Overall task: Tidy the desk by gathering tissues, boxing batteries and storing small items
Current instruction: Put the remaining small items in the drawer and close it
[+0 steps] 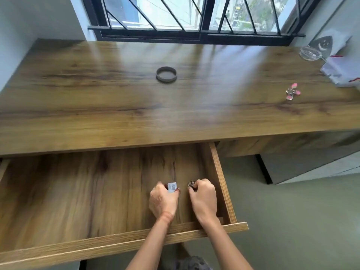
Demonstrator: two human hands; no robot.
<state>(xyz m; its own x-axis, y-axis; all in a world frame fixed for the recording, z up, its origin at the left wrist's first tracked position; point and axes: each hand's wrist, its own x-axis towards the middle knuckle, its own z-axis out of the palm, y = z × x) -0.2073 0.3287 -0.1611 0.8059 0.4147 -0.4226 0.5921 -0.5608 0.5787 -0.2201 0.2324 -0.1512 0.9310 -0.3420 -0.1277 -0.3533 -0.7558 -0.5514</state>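
Storing step. Both hands are down in the open drawer (224, 184), near its right wall. Left hand (163, 199) pinches a small barcoded white box (172, 187); right hand (203, 197) grips a small dark metallic item (191, 183). Next, likely: set both down, then fetch the dark band (166, 74) and pink keyring (292, 91) off the counter (116, 104).

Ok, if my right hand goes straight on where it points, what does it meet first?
The right hand, gripping a small dark metallic item, points up the open wooden drawer; the way looks free to the wooden desktop's front edge, though depth is unclear.
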